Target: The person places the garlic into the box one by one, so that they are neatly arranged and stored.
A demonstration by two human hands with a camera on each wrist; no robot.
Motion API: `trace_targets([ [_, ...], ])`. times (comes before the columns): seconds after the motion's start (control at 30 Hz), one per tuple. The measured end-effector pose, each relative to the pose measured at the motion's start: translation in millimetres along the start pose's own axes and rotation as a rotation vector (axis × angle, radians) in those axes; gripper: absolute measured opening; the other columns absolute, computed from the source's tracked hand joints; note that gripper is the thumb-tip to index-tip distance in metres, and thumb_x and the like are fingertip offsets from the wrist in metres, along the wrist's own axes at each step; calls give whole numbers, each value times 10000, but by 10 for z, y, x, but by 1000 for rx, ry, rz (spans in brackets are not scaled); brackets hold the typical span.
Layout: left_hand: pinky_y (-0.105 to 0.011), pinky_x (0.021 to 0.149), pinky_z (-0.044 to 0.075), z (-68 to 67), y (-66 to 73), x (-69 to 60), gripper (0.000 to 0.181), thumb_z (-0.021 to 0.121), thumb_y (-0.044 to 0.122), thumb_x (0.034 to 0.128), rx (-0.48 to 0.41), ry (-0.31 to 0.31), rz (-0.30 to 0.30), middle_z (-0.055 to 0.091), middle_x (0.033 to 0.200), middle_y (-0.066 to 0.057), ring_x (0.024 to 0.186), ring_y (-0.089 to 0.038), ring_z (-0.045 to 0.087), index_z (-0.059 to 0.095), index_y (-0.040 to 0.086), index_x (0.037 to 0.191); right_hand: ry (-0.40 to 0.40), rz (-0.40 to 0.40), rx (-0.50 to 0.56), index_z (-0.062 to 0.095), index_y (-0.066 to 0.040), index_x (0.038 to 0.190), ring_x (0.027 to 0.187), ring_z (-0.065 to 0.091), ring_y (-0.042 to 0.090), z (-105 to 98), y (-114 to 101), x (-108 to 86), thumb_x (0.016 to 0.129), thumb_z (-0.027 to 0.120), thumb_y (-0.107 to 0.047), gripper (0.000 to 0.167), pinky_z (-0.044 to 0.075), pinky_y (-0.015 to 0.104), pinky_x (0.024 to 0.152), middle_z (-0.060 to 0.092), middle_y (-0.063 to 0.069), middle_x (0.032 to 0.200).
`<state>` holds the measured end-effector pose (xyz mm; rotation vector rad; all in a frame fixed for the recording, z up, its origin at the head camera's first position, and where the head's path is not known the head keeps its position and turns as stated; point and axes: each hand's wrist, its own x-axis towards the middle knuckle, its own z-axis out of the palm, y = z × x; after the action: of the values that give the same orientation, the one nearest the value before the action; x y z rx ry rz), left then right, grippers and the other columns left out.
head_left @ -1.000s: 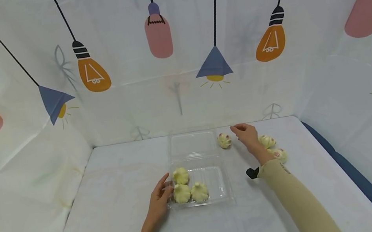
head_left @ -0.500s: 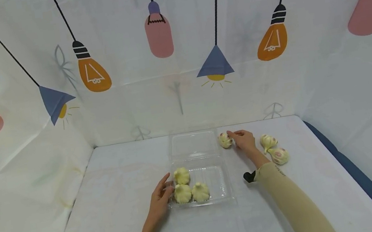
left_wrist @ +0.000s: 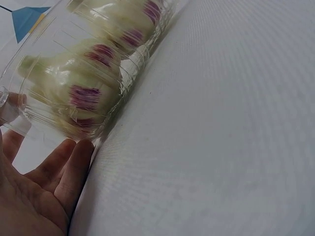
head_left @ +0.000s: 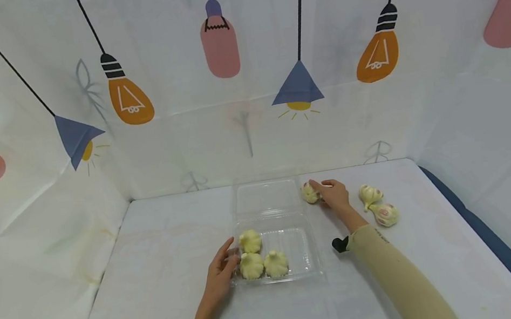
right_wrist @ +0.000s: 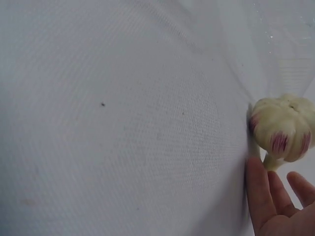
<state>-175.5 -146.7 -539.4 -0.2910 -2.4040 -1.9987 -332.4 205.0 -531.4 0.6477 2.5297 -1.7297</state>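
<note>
A clear plastic clamshell box (head_left: 299, 248) lies with its lid folded back on the table. Inside it, along the left side, sit three garlic bulbs (head_left: 252, 265). My left hand (head_left: 218, 275) rests at the box's left wall, fingers fairly straight; in the left wrist view the fingertips (left_wrist: 83, 147) lie against its lower edge. Right of the lid, my right hand (head_left: 335, 194) reaches to a purple-streaked garlic bulb (head_left: 310, 192). In the right wrist view, extended fingers (right_wrist: 258, 182) lie around that bulb's stem, not closed round it.
Two more garlic bulbs (head_left: 385, 214) lie touching each other right of my right forearm. The white table (head_left: 155, 282) is walled by sheets printed with lamps. Blue fabric (head_left: 493, 246) runs along the right edge.
My right hand has moved left and slightly down to the lone garlic bulb, its fingertips now at it. The left hand stays at the box.
</note>
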Motion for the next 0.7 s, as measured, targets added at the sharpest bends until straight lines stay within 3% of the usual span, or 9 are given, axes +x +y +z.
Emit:
trace_targets([
  [0.4,-330,780,509,-9,23,24,451,522,51,1002,7,-13,5,563,1211,-309,958,-274,627,423,-32,1434,-42,-17,33,565,-81,1343,905,594,202,40,38,58,818,713,-554,722,507,242,642,592,179,1274],
  [0.7,-367,807,512,-9,-2,8,465,514,65,1010,-10,-25,7,551,1224,-317,975,-283,623,396,-37,1448,-155,8,219,574,-61,1338,1019,568,196,39,36,74,895,707,-344,542,513,257,721,542,177,1325],
])
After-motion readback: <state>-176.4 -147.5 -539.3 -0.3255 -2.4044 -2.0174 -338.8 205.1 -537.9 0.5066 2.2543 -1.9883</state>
